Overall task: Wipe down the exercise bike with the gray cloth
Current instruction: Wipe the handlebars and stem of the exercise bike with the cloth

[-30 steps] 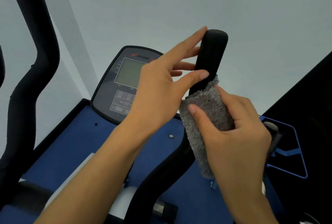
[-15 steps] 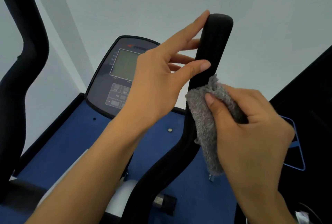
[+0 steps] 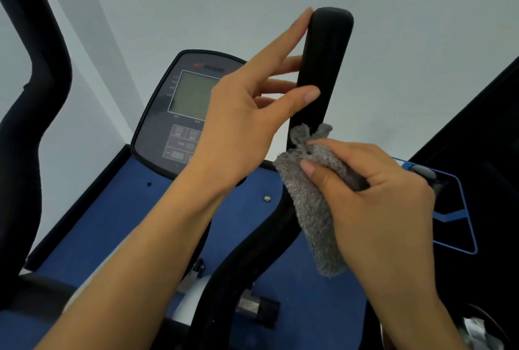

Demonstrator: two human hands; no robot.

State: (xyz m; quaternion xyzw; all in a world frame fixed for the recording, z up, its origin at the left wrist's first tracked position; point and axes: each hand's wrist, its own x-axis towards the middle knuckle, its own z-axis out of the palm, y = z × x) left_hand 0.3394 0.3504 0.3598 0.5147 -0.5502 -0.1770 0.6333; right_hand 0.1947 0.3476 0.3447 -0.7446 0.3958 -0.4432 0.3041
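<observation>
The exercise bike's right handlebar (image 3: pixel 323 68) is a black padded bar rising at centre. My left hand (image 3: pixel 247 124) steadies its upper part, straight fingers against the far side and the thumb on the near side. My right hand (image 3: pixel 373 198) grips the fluffy gray cloth (image 3: pixel 311 209), which is wrapped around the bar just below the left thumb. A loose end of the cloth hangs down. The bike's console (image 3: pixel 185 113), with a grey screen and buttons, sits behind my left hand.
The left handlebar (image 3: pixel 31 96) curves up along the left edge. A blue floor mat (image 3: pixel 118 217) lies below the bike. A blue-outlined black panel (image 3: pixel 449 209) is on the right. A pale wall fills the background.
My right hand has slid the cloth a little down the bar, and its top edge is now bunched. My left hand keeps its place on the bar.
</observation>
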